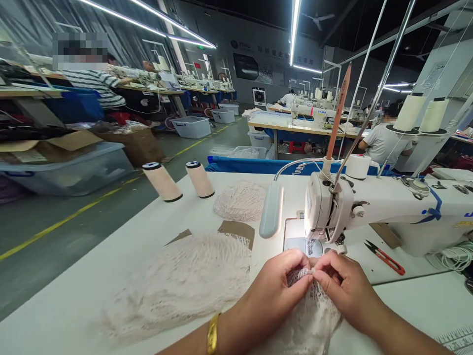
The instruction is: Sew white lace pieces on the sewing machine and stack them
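Both of my hands pinch the gathered edge of a piece of cream lace fabric (314,315), just in front of the needle area of a white sewing machine (325,202). My left hand (283,281), with a gold bangle at the wrist, closes thumb and fingers on the lace. Close beside it, my right hand (343,283) pinches the same edge with thumb and forefinger. The rest of the lace hangs down toward me. A larger heap of cream lace (185,281) lies left of my hands, and a smaller lace bundle (242,201) sits behind it.
Two peach thread cones (162,182) stand on the white table (111,236). Red-handled thread snips (386,257) lie right of the needle. A grey lamp (271,209) leans beside the machine head. A ruler (456,340) is at the lower right. Co-workers sit at machines farther back.
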`<state>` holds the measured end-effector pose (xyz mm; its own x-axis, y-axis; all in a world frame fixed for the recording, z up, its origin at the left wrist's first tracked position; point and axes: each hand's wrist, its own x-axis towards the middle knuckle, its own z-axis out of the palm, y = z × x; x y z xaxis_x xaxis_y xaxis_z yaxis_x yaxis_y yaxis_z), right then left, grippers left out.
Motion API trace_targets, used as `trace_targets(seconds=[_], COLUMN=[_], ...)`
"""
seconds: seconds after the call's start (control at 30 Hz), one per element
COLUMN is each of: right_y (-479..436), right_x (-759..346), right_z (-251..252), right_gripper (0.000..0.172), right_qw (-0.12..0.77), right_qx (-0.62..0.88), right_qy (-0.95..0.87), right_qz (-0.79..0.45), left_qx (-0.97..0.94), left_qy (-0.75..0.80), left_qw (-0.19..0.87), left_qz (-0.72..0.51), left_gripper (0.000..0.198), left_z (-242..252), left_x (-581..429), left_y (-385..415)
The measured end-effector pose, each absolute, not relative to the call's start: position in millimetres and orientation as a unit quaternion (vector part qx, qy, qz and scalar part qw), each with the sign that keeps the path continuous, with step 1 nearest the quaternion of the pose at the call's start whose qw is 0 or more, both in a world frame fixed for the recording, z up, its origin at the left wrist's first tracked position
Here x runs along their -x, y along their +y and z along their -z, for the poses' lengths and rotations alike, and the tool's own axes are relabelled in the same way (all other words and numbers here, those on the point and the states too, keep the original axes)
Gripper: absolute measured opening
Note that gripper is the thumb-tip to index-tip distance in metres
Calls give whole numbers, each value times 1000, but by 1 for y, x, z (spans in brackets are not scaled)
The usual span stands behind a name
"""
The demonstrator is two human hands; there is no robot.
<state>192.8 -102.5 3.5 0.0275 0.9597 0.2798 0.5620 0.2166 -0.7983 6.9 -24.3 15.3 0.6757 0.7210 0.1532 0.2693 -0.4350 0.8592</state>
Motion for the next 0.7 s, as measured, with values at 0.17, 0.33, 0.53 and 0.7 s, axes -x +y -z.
trace_targets(seconds=[0.17, 0.33, 0.53, 0.7], right_y=[-104, -104, -105, -106], right_x=[-191, -192, -193, -192], right_z=[-4, -3, -2, -3], right_gripper=[18, 18, 19, 21], right_qw=[428, 430, 436, 426], right_qx=[581, 581, 562, 560], right_qy=[-660, -666, -685, -698], right_qz=[-209, -186, -159, -130], left_qx=[-797, -802, -796, -810], left_qy=[315, 313, 311, 310], left_qw=[441, 426, 430, 406], left_qz=[-267, -277, -292, -289], left_gripper=[18, 21, 15, 19], left_z=[-13, -13, -18, -17], left_x=[-7, -8, -11, -11], left_y=[-25, -25, -28, -28])
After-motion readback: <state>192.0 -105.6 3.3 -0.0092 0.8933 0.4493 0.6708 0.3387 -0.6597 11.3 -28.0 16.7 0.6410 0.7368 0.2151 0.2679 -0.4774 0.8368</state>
